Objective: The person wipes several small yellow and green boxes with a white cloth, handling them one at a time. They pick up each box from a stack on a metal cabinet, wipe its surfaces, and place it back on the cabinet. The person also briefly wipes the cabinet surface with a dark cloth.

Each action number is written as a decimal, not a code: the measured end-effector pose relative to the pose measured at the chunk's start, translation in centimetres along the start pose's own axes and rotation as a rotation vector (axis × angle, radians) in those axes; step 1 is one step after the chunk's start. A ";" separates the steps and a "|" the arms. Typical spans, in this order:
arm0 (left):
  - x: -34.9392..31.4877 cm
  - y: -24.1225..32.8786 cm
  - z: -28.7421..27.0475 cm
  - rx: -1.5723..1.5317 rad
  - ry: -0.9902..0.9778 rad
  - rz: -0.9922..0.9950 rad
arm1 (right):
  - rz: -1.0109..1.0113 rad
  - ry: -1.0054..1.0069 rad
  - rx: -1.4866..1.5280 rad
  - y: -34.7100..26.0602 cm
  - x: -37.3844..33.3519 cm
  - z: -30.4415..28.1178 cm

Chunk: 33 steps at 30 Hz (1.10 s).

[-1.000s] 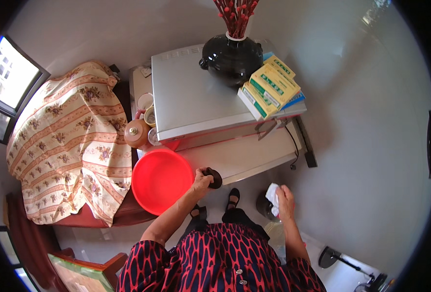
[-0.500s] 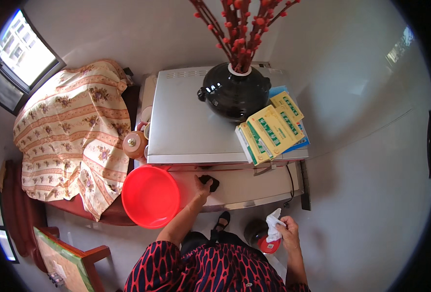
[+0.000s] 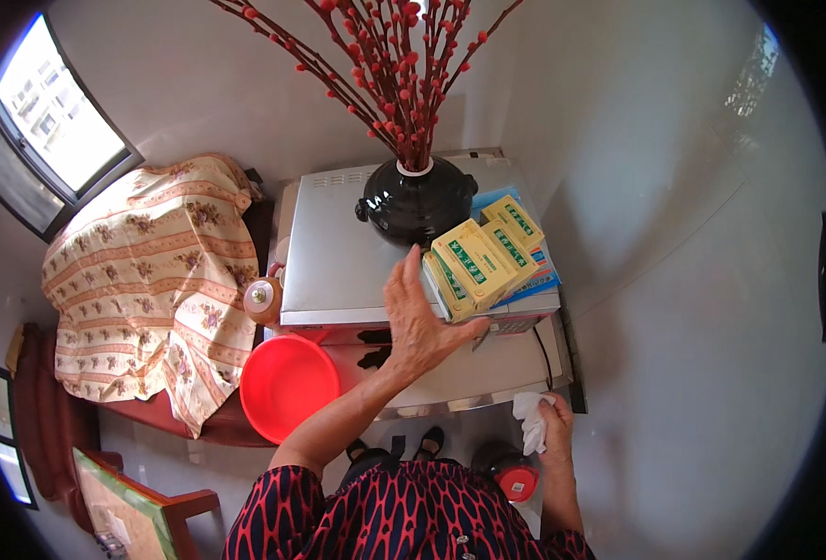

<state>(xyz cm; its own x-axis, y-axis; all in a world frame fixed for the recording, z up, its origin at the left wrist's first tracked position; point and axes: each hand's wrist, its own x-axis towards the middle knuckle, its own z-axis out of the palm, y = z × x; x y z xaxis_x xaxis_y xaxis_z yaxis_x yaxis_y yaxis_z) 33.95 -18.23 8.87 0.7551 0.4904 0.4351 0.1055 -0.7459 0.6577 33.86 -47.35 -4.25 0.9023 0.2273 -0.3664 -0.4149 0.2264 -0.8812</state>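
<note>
- White and limp: pinching a cloth [image 3: 530, 415] in the right hand [image 3: 556, 429], with fingers bent around it.
- Holding the left hand [image 3: 417, 317] beside yellow boxes [image 3: 476, 266], with thumb spread wide; cannot tell whether touching.
- Stacked, those, on a silver appliance [image 3: 333, 247] before a black vase [image 3: 420, 205].

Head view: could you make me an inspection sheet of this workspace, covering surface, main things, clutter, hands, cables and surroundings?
Surface: silver cabinet, with a black vase on top.
Main things: stacked yellow boxes by the vase; crumpled white cloth.
Clutter: red basin and lidded brown pot, both left of the left hand.
Hands: left open beside the boxes, contact unclear; right hand holds the cloth.
Cables: black cable near the cabinet's right side.
Surroundings: floral cover and window at left.
</note>
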 end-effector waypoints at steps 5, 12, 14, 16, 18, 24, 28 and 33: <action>0.9 1.8 1.6 -0.063 -0.104 -0.165 | -0.209 0.012 0.072 -8.3 2.0 3.6; 0.2 -1.7 1.8 -0.555 -0.061 -0.475 | -1.346 -0.092 -0.862 -16.2 7.5 19.6; -0.2 -2.2 1.6 -0.605 -0.133 -0.519 | -1.424 -0.024 -1.177 -14.6 8.2 21.9; -0.3 -1.7 1.0 -0.779 -0.199 -0.618 | -1.379 -0.107 -1.345 -13.4 7.9 22.2; -0.6 -1.2 -0.1 -0.889 -0.291 -0.696 | -1.328 -0.137 -1.365 -12.6 7.8 21.8; -1.2 -1.9 -1.1 -0.958 -0.322 -0.783 | -1.152 -0.202 -1.473 -12.7 8.5 21.6; -1.5 -1.8 -1.3 -1.016 -0.325 -0.797 | -1.154 -0.127 -1.369 -12.2 8.9 21.5; -1.9 -1.4 -2.5 -1.234 -0.253 -0.732 | -1.116 -0.222 -1.094 -13.0 6.9 21.8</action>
<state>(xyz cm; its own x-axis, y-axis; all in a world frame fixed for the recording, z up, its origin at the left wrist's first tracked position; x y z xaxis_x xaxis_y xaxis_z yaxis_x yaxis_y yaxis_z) 30.73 -17.03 8.68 0.8827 0.3950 -0.2548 -0.0043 0.5489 0.8359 42.94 -28.11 11.15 0.6079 0.5710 0.5518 0.7911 -0.3757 -0.4827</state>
